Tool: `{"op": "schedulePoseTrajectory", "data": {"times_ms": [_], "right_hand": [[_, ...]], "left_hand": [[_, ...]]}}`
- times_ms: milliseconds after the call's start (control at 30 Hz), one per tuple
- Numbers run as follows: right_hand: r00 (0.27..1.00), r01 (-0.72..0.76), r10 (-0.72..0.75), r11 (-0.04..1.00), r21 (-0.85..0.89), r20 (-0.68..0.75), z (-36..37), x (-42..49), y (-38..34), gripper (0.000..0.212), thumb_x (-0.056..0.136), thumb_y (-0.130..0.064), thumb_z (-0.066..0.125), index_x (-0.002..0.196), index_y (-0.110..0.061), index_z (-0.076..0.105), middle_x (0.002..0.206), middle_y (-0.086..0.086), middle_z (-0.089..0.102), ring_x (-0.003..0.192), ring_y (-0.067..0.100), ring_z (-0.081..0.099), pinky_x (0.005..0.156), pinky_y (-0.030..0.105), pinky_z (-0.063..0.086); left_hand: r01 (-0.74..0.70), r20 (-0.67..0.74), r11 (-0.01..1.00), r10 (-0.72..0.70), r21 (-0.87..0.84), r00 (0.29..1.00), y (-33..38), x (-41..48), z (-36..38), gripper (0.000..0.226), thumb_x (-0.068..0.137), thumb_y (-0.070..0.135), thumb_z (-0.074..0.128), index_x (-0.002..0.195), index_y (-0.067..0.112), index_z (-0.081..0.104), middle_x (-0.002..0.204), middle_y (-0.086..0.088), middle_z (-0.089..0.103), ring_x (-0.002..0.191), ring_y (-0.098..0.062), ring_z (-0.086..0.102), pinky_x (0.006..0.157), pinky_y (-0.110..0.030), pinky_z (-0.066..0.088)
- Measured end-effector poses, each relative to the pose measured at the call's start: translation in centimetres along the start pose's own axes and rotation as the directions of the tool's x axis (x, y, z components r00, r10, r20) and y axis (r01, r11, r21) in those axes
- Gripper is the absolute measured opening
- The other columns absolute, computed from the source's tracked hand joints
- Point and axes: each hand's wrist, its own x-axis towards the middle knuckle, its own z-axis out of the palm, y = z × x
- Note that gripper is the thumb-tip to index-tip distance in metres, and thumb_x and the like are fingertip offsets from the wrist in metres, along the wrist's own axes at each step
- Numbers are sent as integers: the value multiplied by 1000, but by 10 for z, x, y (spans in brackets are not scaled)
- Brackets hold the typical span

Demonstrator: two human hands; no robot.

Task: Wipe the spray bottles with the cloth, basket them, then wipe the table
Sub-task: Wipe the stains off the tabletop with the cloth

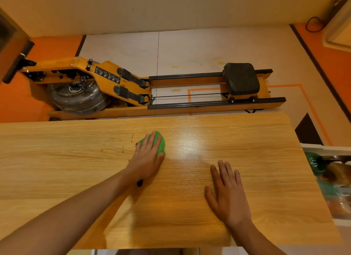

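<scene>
Table (pixel 57 169) wood, stained | cloth (pixel 161 143) under left hand (pixel 147 159) | rowing machine (pixel 133 83) behind

A light wood-grain tabletop (pixel 247 136) fills the lower half of the view. A bright patch of reflected light lies right of its centre. Beyond its far edge, a wooden rowing machine (pixel 171 110) lies lengthwise on the floor, parallel to that edge. Its clear round water tank (pixel 77 97) sits at the left end, two black strapped footrests (pixel 131 77) near the middle, and a black padded seat (pixel 241 77) on the rails at the right. The floor has pale panels (pixel 190 49) flanked by orange areas (pixel 15 102). A thin orange line (pixel 284 85) marks a rectangle under the seat end. A plain cream wall (pixel 152 7) runs along the top. A black cable (pixel 313 24) loops at upper right.
</scene>
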Motion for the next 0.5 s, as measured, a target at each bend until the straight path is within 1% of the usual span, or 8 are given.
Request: {"op": "schedulePoseTrajectory", "data": {"times_ms": [133, 200, 300, 367, 433, 500], "right_hand": [[1000, 8, -8, 1000, -6, -4, 1, -3, 0, 66, 104, -51, 36, 160, -17, 31, 170, 10, 17, 159, 26, 4, 126, 52, 11], [1000, 10, -10, 1000, -7, -5, 2, -3, -1, 66, 103, -51, 35, 160, -17, 32, 170, 10, 18, 159, 26, 5, 126, 52, 11], [1000, 10, -10, 1000, -6, -6, 2, -3, -1, 66, 103, -51, 36, 159, -16, 34, 169, 10, 19, 159, 26, 5, 127, 50, 8], [1000, 13, -13, 1000, -5, -15, 2, -4, -2, 67, 103, -51, 36, 159, -15, 34, 169, 11, 20, 159, 26, 6, 127, 49, 7], [1000, 10, -10, 1000, -9, -14, 2, -5, -3, 67, 103, -52, 35, 159, -15, 34, 169, 11, 20, 159, 26, 7, 127, 48, 7], [1000, 0, 0, 1000, -21, 4, 1, -4, -2, 68, 103, -53, 32, 160, -16, 32, 170, 11, 18, 159, 26, 6, 127, 48, 7]], "left_hand": [[54, -29, 998, -54, -20, 998, 4, 20, -5, 69, 111, 44, 27, 164, 19, -8, 170, -3, -23, 157, -24, -20, 126, -50, -9], [63, -51, 997, -65, -38, 997, 8, 7, 1, 69, 111, 42, 29, 164, 18, -8, 170, -4, -22, 157, -25, -20, 126, -51, -9], [31, -97, 998, -36, -51, 995, 13, -36, 25, 69, 110, 43, 28, 165, 18, -6, 170, -3, -21, 157, -25, -20, 125, -50, -8], [29, -93, 998, -33, -51, 995, 18, -78, 47, 71, 104, 53, 15, 163, 23, -10, 168, 2, -27, 155, -20, -25, 124, -45, -11], [39, -64, 999, -41, -29, 997, 23, -116, 68, 73, 97, 58, 1, 160, 27, -16, 165, 6, -34, 151, -13, -35, 124, -41, -15], [39, -35, 999, -40, -17, 999, 25, -135, 80, 73, 96, 60, -1, 160, 28, -17, 164, 8, -34, 149, -9, -38, 124, -42, -15]]}}
